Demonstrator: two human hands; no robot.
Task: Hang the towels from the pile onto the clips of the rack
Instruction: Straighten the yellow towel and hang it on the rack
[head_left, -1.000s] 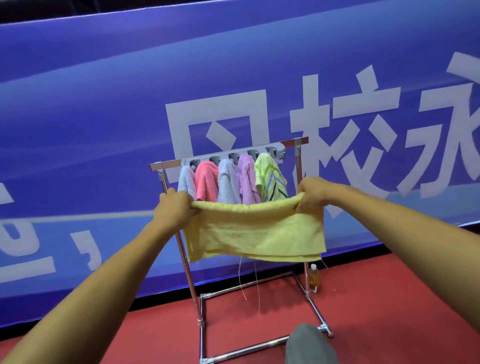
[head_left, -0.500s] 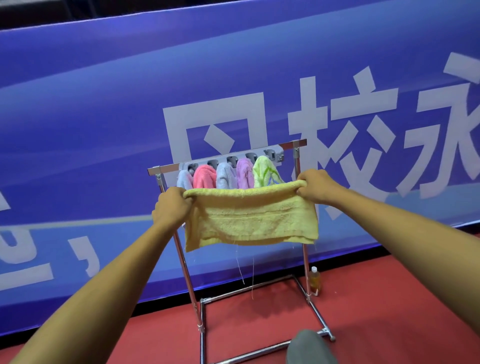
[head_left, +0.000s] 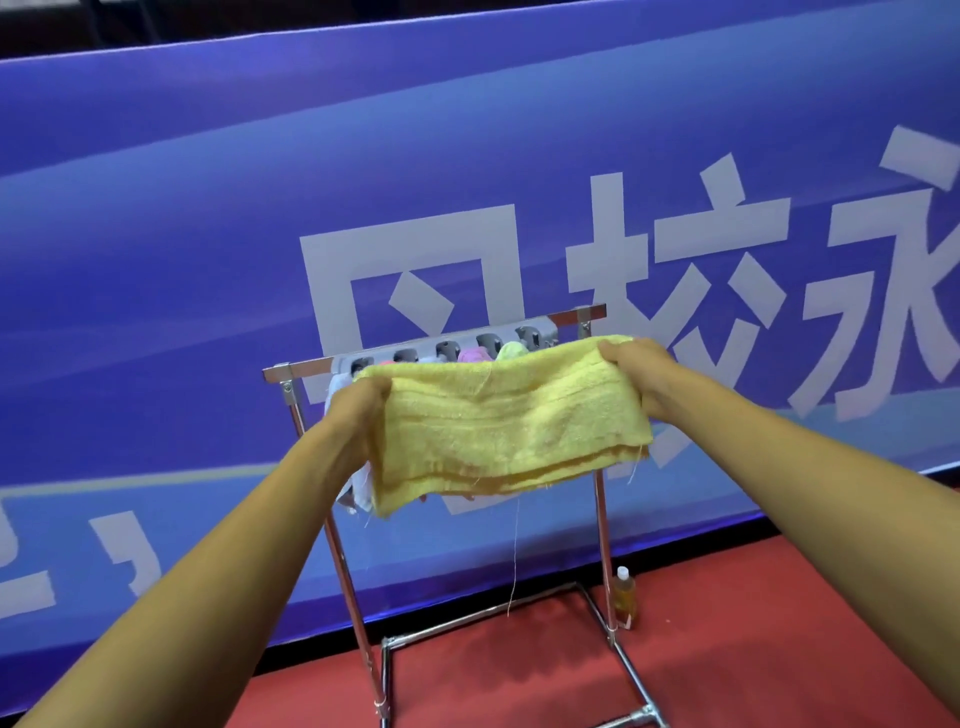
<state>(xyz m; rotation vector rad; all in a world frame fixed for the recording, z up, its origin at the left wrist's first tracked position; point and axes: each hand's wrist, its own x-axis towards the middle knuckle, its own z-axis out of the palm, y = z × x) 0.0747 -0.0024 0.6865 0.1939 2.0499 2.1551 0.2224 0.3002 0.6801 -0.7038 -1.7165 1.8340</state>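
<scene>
I hold a folded yellow towel (head_left: 511, 431) stretched flat between both hands, just in front of the rack's top bar. My left hand (head_left: 358, 402) grips its left top corner and my right hand (head_left: 636, 371) grips its right top corner. Behind it stands the chrome rack (head_left: 600, 519) with a grey clip strip (head_left: 488, 340) along its top bar. The towel hides most of the towels hanging from the clips; only a pink top (head_left: 472, 355), a light green top (head_left: 511, 351) and a white edge (head_left: 335, 387) at the left show. The rightmost clip (head_left: 532, 336) shows no towel.
A blue banner with large white characters (head_left: 519, 182) rises right behind the rack. The floor is red (head_left: 727, 665). A small bottle of yellow liquid (head_left: 623, 592) stands by the rack's right leg. The pile of towels is out of view.
Both hands have lifted the yellow towel up to the level of the clip strip, so it now covers nearly all of the hanging towels. The grip is unchanged.
</scene>
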